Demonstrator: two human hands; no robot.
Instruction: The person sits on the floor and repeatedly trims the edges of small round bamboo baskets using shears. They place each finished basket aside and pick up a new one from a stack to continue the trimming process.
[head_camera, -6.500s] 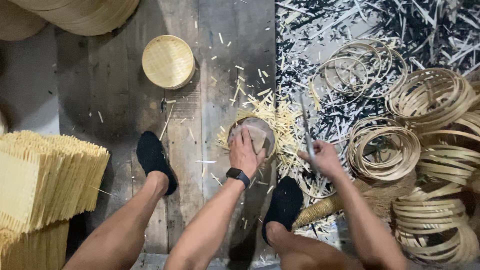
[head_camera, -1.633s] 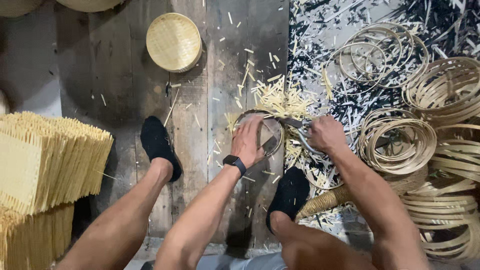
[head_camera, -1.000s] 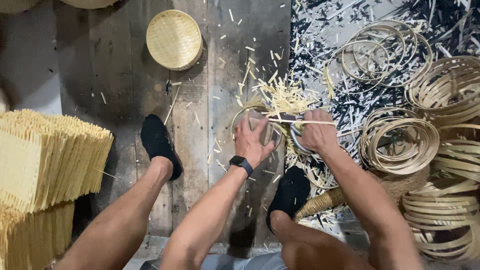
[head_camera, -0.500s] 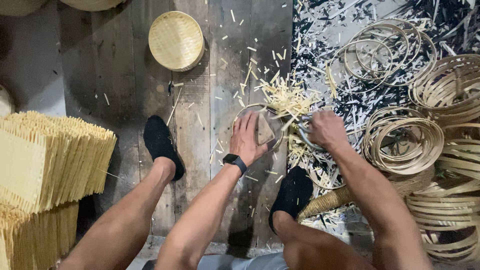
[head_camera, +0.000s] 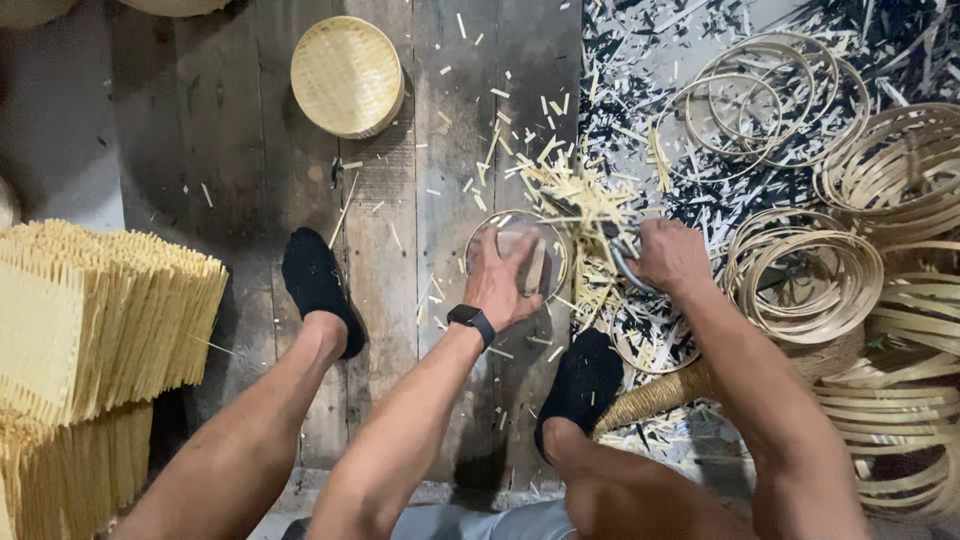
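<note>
Bamboo, light and springy, easily cracked, was what you had: your left hand (head_camera: 503, 283) spread flat on the small round tray (head_camera: 518, 255) on the wooden floor (head_camera: 440, 150), your right hand (head_camera: 668, 257) closed around the shears (head_camera: 618, 250) at its rim.

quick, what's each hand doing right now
Left hand: fingers spread, pressing on the round bamboo piece.
Right hand: closed on a metal tool, likely scissors.
</note>
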